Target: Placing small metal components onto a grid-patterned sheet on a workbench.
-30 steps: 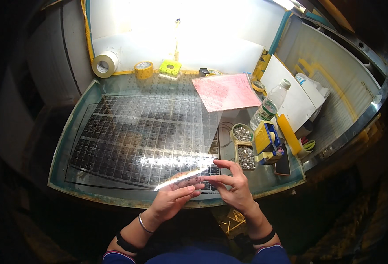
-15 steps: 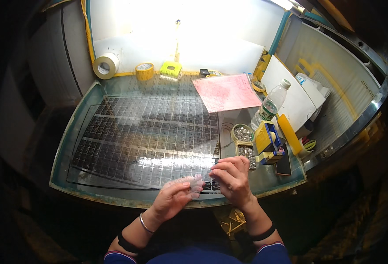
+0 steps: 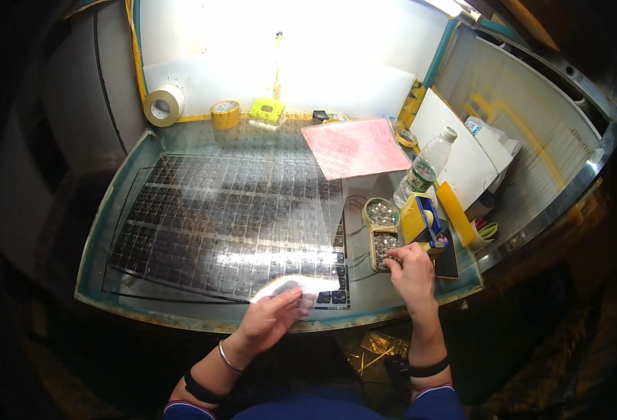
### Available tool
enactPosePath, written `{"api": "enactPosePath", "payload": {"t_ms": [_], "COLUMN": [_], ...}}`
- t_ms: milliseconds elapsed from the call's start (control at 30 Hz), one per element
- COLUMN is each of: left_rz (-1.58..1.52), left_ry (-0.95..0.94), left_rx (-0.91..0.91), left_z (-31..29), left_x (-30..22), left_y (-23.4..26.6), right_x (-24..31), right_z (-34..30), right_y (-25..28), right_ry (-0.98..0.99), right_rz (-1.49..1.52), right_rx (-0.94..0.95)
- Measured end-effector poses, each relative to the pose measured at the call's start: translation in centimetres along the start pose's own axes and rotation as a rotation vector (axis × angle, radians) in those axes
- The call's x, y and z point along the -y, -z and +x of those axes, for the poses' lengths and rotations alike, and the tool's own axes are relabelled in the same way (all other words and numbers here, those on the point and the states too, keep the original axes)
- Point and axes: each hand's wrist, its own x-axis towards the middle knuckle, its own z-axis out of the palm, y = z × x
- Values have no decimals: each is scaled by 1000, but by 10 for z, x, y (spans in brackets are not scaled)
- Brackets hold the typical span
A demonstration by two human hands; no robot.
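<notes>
My left hand (image 3: 272,320) pinches the near edge of a clear plastic sheet (image 3: 301,282) between thumb and fingers. The sheet's near part is bent up and catches the light; it lies over a film with a dark grid pattern (image 3: 203,217) on the glass tabletop. My right hand (image 3: 415,276) is at the near right corner of a rectangular tray (image 3: 373,246) filled with small silvery pieces (image 3: 385,242). Its thumb and fingertips are pressed together; whatever they hold is too small to make out. A round dish of similar pieces (image 3: 382,212) adjoins the tray.
Right of the trays stand a yellow and blue tape dispenser (image 3: 417,215), a clear bottle (image 3: 424,166) and a dark phone (image 3: 447,259). A pink sheet (image 3: 357,148) lies farther back. Tape rolls (image 3: 163,105) line the back left. The table has a raised rim (image 3: 88,234).
My right hand has moved right, from beside my left hand over the sheet to the rectangular tray. My left hand keeps hold of the clear sheet, nearly in place. The view has shifted slightly.
</notes>
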Motion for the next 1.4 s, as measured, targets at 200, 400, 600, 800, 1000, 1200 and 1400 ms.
{"api": "enactPosePath", "payload": {"t_ms": [200,400,600,800,1000,1200,1400], "left_rz": [96,103,95,90,90,112,132], "left_ry": [-13,4,7,21,14,6,11], "left_rx": [-16,-17,-12,-10,27,15,49], "left_z": [1,0,0,1,2,2,2], "left_x": [1,-2,-2,-2,-2,-3,-3], "left_y": [1,-2,-3,-1,-1,-3,-3], "right_x": [-4,-6,-7,-2,-8,27,73], "right_z": [3,5,4,3,3,-7,-26], "right_y": [-6,-9,-8,-5,-6,2,2], "right_ry": [15,51,79,-1,28,28,478], "right_rz": [-1,177,211,273,167,529,463], "right_rx": [-7,-78,-111,-93,-105,81,314]}}
